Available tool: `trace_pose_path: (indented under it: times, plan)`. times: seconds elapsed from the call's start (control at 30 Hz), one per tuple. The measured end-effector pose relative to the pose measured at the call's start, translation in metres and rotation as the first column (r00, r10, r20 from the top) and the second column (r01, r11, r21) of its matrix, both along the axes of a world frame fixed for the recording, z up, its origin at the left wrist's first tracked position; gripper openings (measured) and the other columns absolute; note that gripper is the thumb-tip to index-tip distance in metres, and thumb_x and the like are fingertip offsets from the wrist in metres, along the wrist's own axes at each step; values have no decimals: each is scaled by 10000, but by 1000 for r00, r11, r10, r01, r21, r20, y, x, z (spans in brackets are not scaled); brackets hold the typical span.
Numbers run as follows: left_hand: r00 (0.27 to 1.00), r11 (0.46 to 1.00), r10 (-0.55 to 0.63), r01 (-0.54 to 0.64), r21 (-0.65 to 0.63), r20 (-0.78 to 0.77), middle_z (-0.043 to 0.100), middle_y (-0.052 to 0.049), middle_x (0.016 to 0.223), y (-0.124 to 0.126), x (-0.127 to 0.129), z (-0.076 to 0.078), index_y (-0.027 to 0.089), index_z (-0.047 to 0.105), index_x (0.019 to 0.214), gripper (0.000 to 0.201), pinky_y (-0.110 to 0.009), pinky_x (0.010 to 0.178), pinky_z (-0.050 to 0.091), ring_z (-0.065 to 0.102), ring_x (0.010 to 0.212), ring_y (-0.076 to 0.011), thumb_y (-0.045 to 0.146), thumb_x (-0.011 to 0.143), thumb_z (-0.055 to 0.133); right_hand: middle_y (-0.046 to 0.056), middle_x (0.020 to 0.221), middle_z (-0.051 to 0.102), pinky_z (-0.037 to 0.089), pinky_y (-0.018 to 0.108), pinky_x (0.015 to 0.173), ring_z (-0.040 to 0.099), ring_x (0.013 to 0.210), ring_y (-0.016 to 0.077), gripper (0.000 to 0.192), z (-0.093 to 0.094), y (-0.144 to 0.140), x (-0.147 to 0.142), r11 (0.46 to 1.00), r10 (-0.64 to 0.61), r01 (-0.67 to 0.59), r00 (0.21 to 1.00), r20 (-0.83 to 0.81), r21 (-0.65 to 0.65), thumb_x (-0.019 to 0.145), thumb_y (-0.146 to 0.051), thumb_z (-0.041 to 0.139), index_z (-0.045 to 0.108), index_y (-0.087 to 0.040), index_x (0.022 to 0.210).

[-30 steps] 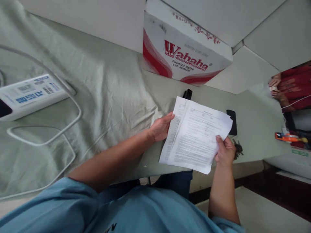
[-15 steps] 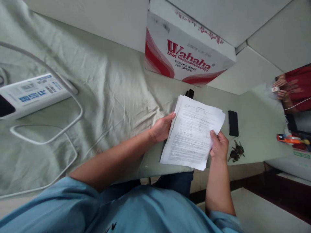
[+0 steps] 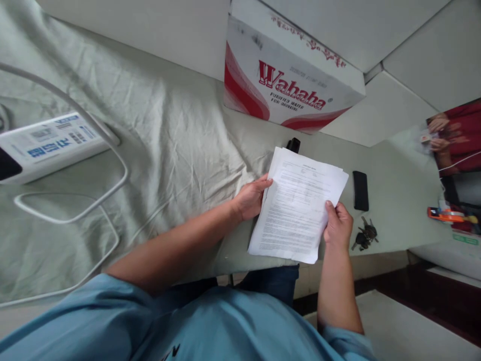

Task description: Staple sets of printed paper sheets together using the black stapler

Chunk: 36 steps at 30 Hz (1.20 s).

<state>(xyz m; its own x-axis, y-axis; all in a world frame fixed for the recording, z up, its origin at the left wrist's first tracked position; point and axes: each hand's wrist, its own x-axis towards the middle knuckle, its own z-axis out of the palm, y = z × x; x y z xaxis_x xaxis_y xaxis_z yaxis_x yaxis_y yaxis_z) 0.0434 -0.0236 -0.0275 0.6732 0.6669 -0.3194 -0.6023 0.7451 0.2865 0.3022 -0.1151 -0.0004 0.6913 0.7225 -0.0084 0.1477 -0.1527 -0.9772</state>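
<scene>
A stack of printed white papers is held over the near edge of a table covered in pale green cloth. My left hand grips the stack's left edge, thumb on top. My right hand pinches its lower right corner with the thumb on the top sheet. The sheets lie nearly squared together. A small black object pokes out from behind the papers' top edge, mostly hidden.
A red and white Wahaha water carton stands at the back. A black phone and a bunch of keys lie right of the papers. A white power strip with cables sits at far left. Another person's hands show at far right.
The fanned sheets have been drawn together into one stack. My right hand slid left, uncovering the keys. My left hand has stayed in place.
</scene>
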Motion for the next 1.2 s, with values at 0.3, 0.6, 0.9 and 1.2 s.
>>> trace_pose_path:
  times: [0.3,0.6,0.9,1.2]
  plan:
    - [1000,1000,13,-13,-2,-9,803,-94,1064,1,0,3,187,711,1246,429,-361,788,584,757,980,-301,310,843,792,8,816,746,538,313,781,630,749,153,370,-1,-5,13,991,-128,117,973,192,71,733,-497,886,786,-172,878]
    - [1000,1000,-3,3,12,-18,802,-75,1037,1,-2,11,196,711,1227,393,-339,763,552,748,908,-267,349,869,767,-1,796,746,546,304,719,624,715,152,395,3,5,-2,995,-99,95,989,105,43,664,-511,917,773,-186,839]
    - [1000,1000,-2,2,-1,3,793,-64,972,1,-3,11,194,726,1125,308,-325,754,537,732,874,-252,364,873,772,-13,764,742,549,303,710,621,698,148,409,4,11,-6,994,-110,109,993,45,20,594,-495,942,762,-190,797]
    - [1000,1000,-5,5,12,-1,800,-95,1079,1,-2,4,192,709,1280,467,-364,823,564,747,977,-289,300,838,815,-6,776,746,548,309,717,624,711,154,407,5,11,-6,997,-81,80,995,52,15,609,-503,936,766,-190,807]
